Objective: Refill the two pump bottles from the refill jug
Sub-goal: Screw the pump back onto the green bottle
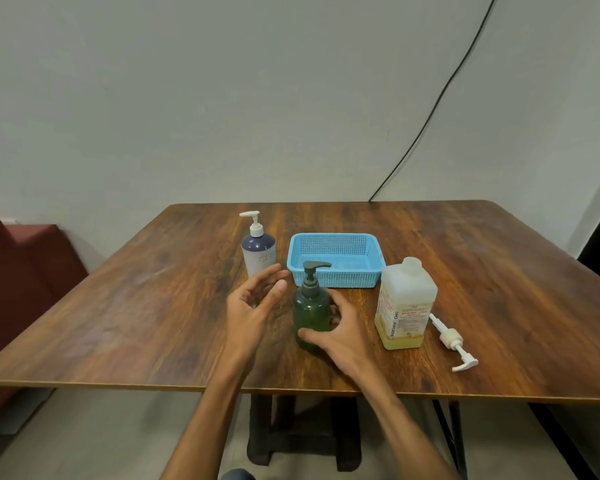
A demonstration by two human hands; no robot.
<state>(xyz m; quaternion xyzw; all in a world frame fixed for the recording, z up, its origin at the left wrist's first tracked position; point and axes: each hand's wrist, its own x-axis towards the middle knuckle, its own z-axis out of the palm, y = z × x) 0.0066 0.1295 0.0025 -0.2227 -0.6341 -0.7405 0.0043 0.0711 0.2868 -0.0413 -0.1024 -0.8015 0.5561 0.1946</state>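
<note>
Plain indoor room, home or break area; cannot tell which. Wood-grain counter [118,306] set against bare grey wall [222,98] at 12 o'clock. Red upholstered seat [21,265] at 9 o'clock. Black cable [440,95] down wall at 1 o'clock.

Indoor light, soft and even, moderately bright; the source is out of frame. The pale plaster wall [222,98] reads flat grey-green with no hot spots. The brown wood-grain table [153,306] carries a broad dull sheen across its left half, with no hard glare. The left hand [257,303] and right hand [340,327] are smeared by motion blur, fingertips indistinct. Static things are sharper: large print on the square translucent refill jug [406,306] is legible, small print is not. Shadows are faint and diffuse, soft smudges beneath the hands and at the foot of the dark green plastic pump bottle [310,313]. The space under the table is dim. Wide-angle bowing: the table's near and far edges curve and the corners stretch.
</note>
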